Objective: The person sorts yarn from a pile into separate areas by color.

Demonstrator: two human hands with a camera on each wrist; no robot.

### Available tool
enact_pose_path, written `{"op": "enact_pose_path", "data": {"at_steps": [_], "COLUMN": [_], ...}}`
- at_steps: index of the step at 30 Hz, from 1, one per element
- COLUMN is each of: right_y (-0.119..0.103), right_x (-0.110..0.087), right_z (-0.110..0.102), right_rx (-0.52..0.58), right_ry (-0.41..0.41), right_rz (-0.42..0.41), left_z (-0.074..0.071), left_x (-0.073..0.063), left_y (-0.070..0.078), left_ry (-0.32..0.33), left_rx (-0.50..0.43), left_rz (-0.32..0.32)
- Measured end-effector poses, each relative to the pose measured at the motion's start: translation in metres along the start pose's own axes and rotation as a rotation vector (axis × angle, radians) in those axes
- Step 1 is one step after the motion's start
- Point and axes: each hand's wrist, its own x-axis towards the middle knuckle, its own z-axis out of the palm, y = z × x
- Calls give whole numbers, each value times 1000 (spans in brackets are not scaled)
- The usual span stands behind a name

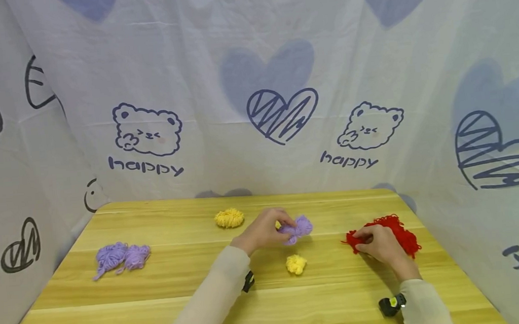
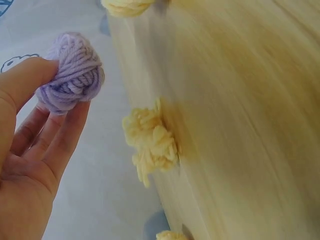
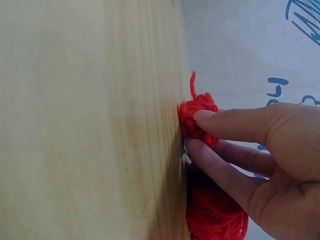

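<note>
Purple yarn is pinched in the left grip; backdrop reads "happy".

The person wears long, pale cream sleeves of plain cloth, the left sleeve and the right sleeve alike, ending at the wrists and leaving the left hand and right hand bare. A small, blocky black device with a yellow patch sits left of the right cuff; a black piece, partly hidden, shows right of the left cuff
</note>
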Motion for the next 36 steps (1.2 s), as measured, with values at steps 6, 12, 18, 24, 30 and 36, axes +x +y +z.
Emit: {"op": "enact_pose_path", "data": {"at_steps": [6,12,18,24,30,36], "right_y": [0,-1,-1,-2,-1,-1], "right_x": [1,0,0,1,2,1], "right_z": [1,2,2,0,-1,1], "right_rx": [-5,-1,-4,-5,1,4], "right_ry": [3,-5,-5,1,-6,-13], "right_rz": [4,19,9,13,22,34], "left_z": [-8,-15,-27,-38,-47,-56], "left_x": [-10,-21,-35,-45,-57,-67], "left_y": [0,1,0,-7,-13,-19], "left_ry": [17,37,43,83,130,143], "left_rx": [-17,-32,-66,-52,-33,-26], "left_rz": [-3,5,-8,5,-17,-53]}}
